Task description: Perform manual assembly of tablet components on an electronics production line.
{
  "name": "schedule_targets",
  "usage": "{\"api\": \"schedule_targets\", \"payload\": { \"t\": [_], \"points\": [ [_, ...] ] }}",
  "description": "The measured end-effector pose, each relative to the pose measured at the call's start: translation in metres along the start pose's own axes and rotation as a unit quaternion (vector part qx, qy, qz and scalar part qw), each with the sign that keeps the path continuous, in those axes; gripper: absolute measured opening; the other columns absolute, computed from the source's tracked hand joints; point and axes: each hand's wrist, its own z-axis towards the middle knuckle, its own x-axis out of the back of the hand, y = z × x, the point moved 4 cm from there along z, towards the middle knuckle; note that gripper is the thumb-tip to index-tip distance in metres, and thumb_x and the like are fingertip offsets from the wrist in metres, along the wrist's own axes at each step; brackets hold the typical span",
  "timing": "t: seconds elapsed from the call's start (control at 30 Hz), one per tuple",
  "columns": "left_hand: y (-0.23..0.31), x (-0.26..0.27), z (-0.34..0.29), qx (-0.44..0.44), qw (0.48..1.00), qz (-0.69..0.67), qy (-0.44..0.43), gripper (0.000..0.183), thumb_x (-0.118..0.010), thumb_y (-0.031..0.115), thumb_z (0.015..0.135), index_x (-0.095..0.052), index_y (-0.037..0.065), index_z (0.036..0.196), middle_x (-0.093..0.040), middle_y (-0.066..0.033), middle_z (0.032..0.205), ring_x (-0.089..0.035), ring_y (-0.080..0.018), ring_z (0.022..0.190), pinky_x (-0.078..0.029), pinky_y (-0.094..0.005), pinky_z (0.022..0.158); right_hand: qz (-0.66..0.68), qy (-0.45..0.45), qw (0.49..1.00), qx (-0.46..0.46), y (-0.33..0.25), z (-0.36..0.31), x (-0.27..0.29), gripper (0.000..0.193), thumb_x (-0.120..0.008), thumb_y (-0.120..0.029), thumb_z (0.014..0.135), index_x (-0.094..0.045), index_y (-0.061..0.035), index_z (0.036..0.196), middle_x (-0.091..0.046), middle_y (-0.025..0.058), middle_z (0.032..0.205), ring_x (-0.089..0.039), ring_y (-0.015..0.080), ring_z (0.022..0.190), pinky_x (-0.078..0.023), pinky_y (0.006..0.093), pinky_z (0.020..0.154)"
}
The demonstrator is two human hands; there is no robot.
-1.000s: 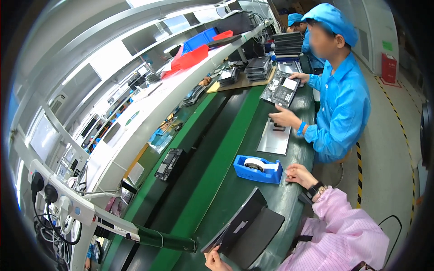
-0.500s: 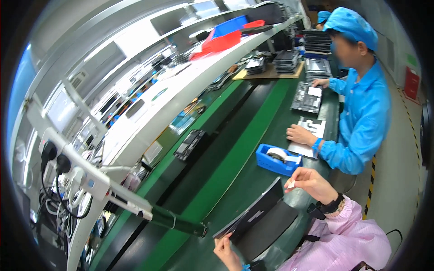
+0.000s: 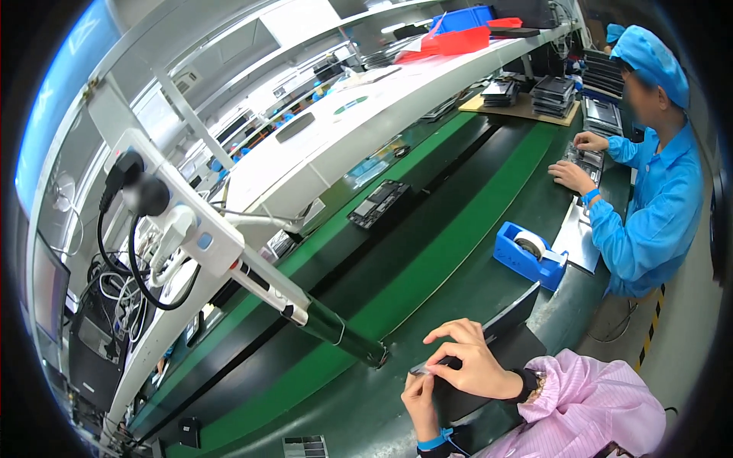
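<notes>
A thin dark panel [image 3: 513, 311], its exact kind unclear, stands tilted on the green bench with its far end near the tape dispenser. At its near-left corner my left hand [image 3: 420, 403] pinches the edge, fingers closed. My right hand [image 3: 477, 362] reaches across in front of the panel and meets the left fingertips there. Its thumb and index finger are pinched on a small white piece [image 3: 429, 370], partly hidden by the fingers; the other fingers are raised. A dark grey flat part [image 3: 525, 347] lies below the panel, mostly covered by my right hand and sleeve.
A blue tape dispenser [image 3: 531, 258] stands past the panel. Beyond it a co-worker in blue [image 3: 649, 198] handles an opened electronic unit [image 3: 586, 160]. Another unit [image 3: 379, 204] lies on the belt [image 3: 458, 229]. A green-based pole [image 3: 347, 336] with a power strip [image 3: 179, 202] rises at left.
My right hand has moved left and down along the panel, from its far end to my left hand. The view has shifted. The co-worker's hands have come together on the unit.
</notes>
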Motion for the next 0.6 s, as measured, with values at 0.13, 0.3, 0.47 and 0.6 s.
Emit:
{"api": "schedule_targets", "payload": {
  "t": [0.13, 0.3, 0.47, 0.6],
  "points": [
    [0.008, -0.003, 0.000, 0.008, 1.000, -0.005, 0.002, 0.013, -0.060, 0.003, 0.085, -0.066, -0.008, 0.089, -0.058, -0.0105, 0.099, -0.053, -0.0163, 0.093, -0.040, -0.0268, 0.081, -0.012, 0.013, 1.000, -0.005, 0.003, -0.001, -0.005, 0.009, -0.074, -0.010, 0.068, -0.066, -0.0103, 0.072, -0.060, -0.0006, 0.107, -0.047, 0.0211, 0.105, -0.028, 0.0376, 0.093],
    [0.009, -0.002, 0.001, -0.005, 1.000, 0.001, -0.014, 0.014, -0.060, 0.002, 0.085, -0.067, -0.008, 0.091, -0.058, -0.0127, 0.105, -0.053, -0.0183, 0.096, -0.040, -0.0286, 0.084, -0.026, 0.024, 0.999, -0.006, -0.003, 0.000, -0.008, 0.007, -0.070, -0.008, 0.068, -0.063, -0.0090, 0.069, -0.059, 0.0009, 0.105, -0.048, 0.0229, 0.106, -0.030, 0.0389, 0.091],
    [0.010, -0.003, 0.000, -0.004, 1.000, -0.013, -0.012, 0.014, -0.061, 0.004, 0.085, -0.067, -0.008, 0.092, -0.059, -0.0130, 0.105, -0.053, -0.0187, 0.097, -0.040, -0.0288, 0.085, -0.086, 0.043, 0.995, 0.013, 0.002, -0.006, -0.014, 0.010, -0.072, -0.010, 0.070, -0.065, -0.0091, 0.076, -0.059, 0.0012, 0.106, -0.048, 0.0227, 0.106, -0.030, 0.0392, 0.091],
    [0.002, 0.001, 0.000, 0.003, 1.000, 0.017, -0.014, 0.016, -0.063, 0.005, 0.084, -0.067, -0.008, 0.092, -0.059, -0.0118, 0.104, -0.053, -0.0180, 0.096, -0.040, -0.0284, 0.083, -0.130, 0.090, 0.987, 0.021, -0.005, -0.002, -0.011, 0.013, -0.069, -0.011, 0.070, -0.062, -0.0091, 0.082, -0.057, 0.0027, 0.103, -0.049, 0.0241, 0.105, -0.034, 0.0411, 0.089]
  ]
}}
